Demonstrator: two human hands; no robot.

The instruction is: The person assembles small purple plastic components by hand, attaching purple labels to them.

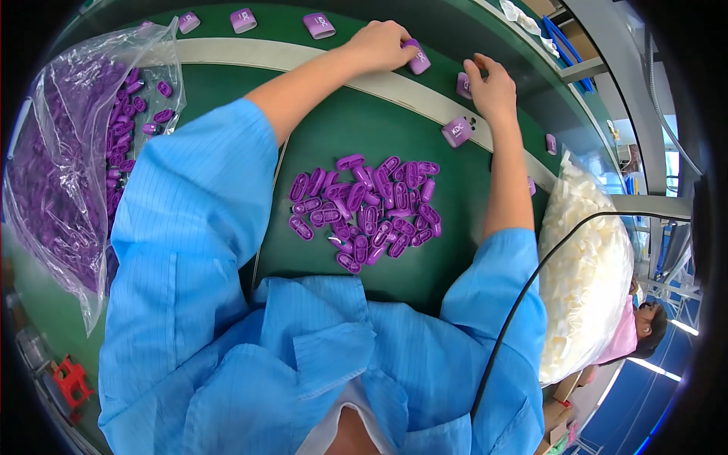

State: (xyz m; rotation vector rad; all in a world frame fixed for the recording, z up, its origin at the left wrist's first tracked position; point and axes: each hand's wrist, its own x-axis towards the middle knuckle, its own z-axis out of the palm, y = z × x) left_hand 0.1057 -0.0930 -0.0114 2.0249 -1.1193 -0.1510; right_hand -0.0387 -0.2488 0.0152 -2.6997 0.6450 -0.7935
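Note:
My left hand (379,47) reaches over the far rail of the green bench, its fingertips closed on the side of a lilac plastic cap-like shell (416,58). Further right, my right hand (494,89) is half curled, with thumb and forefinger apart and nothing visible between them. Just left of its thumb stands another lilac shell (463,86); whether they touch is unclear. A third lilac shell (457,132) sits on the pale rail (394,87), beside a small dark piece. Between my forearms lies a loose heap of dark purple oval plastic inserts (368,208).
More lilac shells (319,26) stand spaced along the far green strip. At left, a clear plastic bag (57,174) spills purple inserts. A full bag of whitish parts (584,265) stands right, with a black cable (523,292) across it. Another person (637,326) is beyond.

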